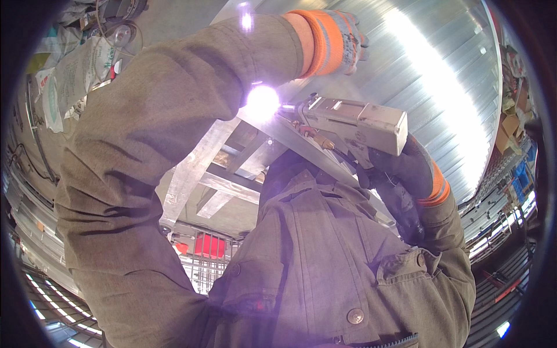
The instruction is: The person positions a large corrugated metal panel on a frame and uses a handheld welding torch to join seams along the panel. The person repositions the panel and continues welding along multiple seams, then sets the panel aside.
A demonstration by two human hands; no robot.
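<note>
A boxy, off-white welding gun (354, 119) is in my gloved right hand (409, 168), which wraps round its handle from below. Its nozzle points left at a glaring white-violet weld spot (263, 103), on the corner of a silvery metal frame (301, 148). A thin brass-coloured fitting (319, 138) runs along the gun's underside. Beyond the glare, my left hand (345, 45), in an orange and grey glove, lies near the broad metal sheet with its fingers curled in. Whatever those fingers may hold is hidden. The glare washes out the joint itself.
The shiny ribbed metal sheet (429, 75) spreads across the upper right. Crossed metal bars (200, 168) show below my left sleeve. White sacks (75, 72) and cables lie at the upper left. A red box (210, 246) stands behind wire mesh; cardboard boxes (510, 127) sit at the far right.
</note>
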